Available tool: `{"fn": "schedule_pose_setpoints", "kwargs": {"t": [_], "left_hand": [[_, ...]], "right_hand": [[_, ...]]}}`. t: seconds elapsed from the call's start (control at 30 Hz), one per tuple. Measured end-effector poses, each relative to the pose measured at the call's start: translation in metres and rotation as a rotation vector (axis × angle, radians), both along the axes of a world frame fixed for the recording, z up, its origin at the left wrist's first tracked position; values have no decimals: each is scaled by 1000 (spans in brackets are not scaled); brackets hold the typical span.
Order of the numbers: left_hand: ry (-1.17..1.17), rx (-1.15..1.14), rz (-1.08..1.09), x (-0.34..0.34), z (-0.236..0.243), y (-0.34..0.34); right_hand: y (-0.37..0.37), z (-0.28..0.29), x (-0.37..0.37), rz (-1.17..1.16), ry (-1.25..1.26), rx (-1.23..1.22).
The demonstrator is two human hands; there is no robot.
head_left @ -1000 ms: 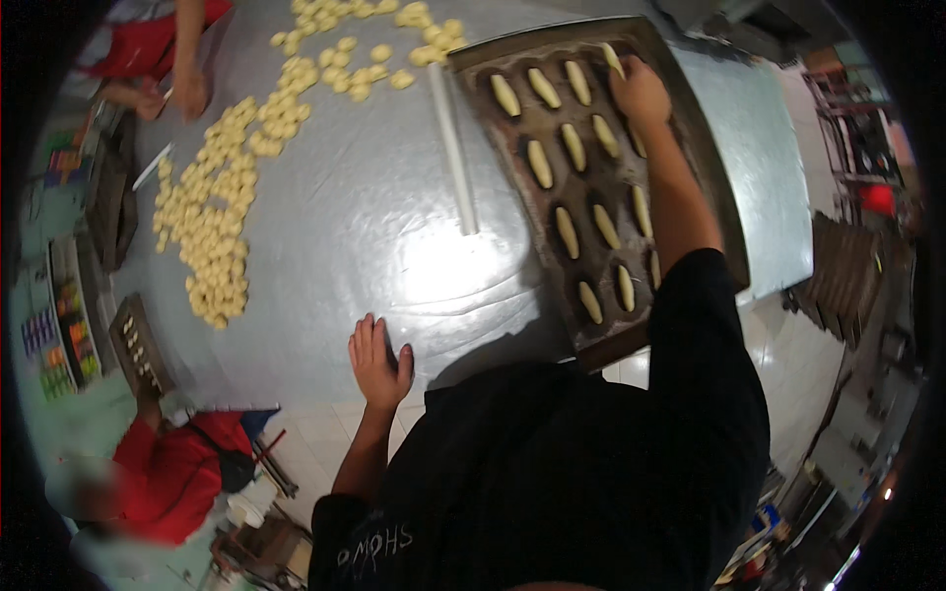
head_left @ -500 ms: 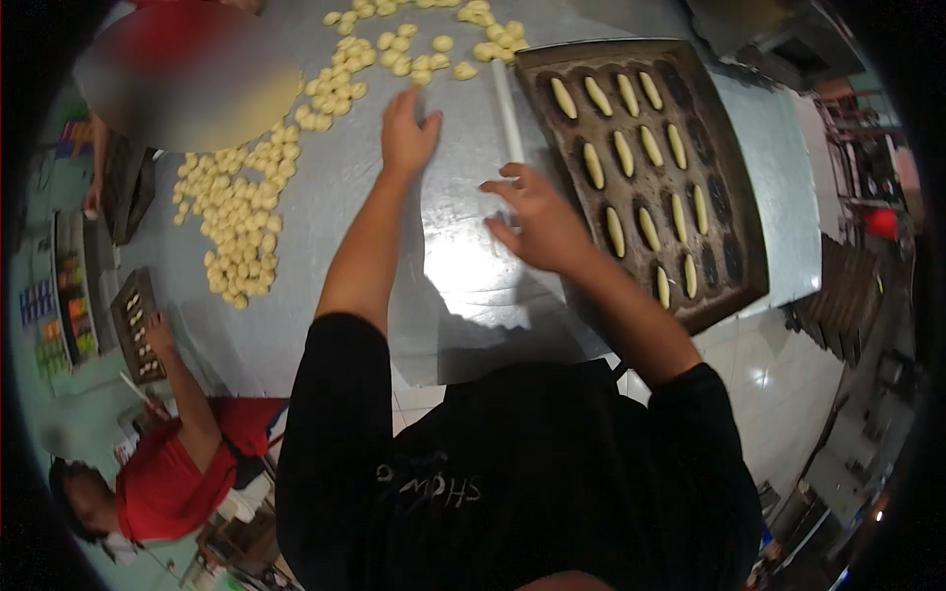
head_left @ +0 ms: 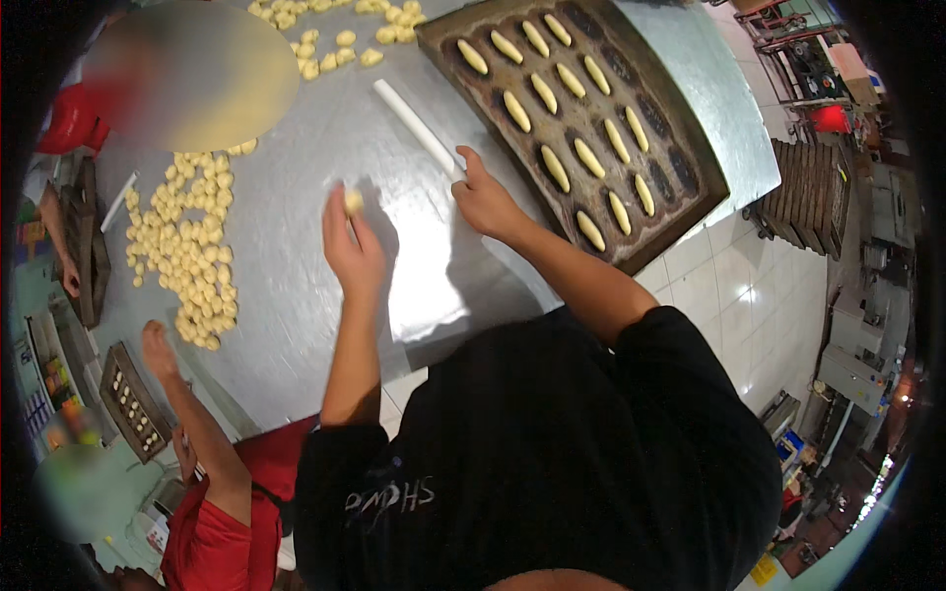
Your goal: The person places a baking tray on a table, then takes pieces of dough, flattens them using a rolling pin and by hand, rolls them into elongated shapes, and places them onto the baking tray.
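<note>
My left hand (head_left: 349,241) has a small pale dough ball (head_left: 354,202) at its fingers, above the steel table (head_left: 296,374). My right hand (head_left: 479,197) grips the lower end of a white rolling pin (head_left: 409,116), which lies diagonally near the middle. Right of it is a dark, worn baking tray (head_left: 708,177) with several rows of elongated dough pieces (head_left: 543,93), some of its dark hollows bare. Many small dough balls (head_left: 202,266) lie in a loose heap at the left, and more (head_left: 345,44) are scattered along the far side.
A co-worker in red (head_left: 222,522) reaches over the lower left, beside a small tray of dough pieces (head_left: 138,404). Another worker's arm (head_left: 54,217) is at the far left near stacked dark pans (head_left: 89,256) and a second white rod (head_left: 118,202). More pans (head_left: 803,197) stand right of the table.
My right hand came back from the tray and has closed on the rolling pin, now slanted further. My left hand went out to the dough balls and returned with one.
</note>
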State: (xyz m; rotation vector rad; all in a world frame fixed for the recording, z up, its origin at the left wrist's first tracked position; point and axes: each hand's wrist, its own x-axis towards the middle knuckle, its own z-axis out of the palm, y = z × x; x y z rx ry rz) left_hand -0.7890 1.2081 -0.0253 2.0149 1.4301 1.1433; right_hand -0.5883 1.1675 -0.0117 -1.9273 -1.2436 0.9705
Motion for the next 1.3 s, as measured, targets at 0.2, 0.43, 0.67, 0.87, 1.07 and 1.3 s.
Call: {"fn": "schedule_pose_setpoints", "kwargs": {"t": [0.2,0.43,0.67,0.87,1.07,1.3], "left_hand": [[483,-201,-221,-46,-7,-146],[315,-219,-256,-133,-24,-176],[755,-40,-85,-120,-15,-90],[692,-6,-74,-125,-27,-124],[506,-202,-430,-146,-16,-198],[635,-287,-335,-97,-9,-126]], "right_hand": [[-79,-10,-34,358,38,64],[-125,-10,-54,1034,-595,208],[-40,-44,-101,487,-899,326],[-77,-43,-100,434,-976,489],[-167,-27,-64,569,-734,285],[-99,-49,-106,462,-515,632]]}}
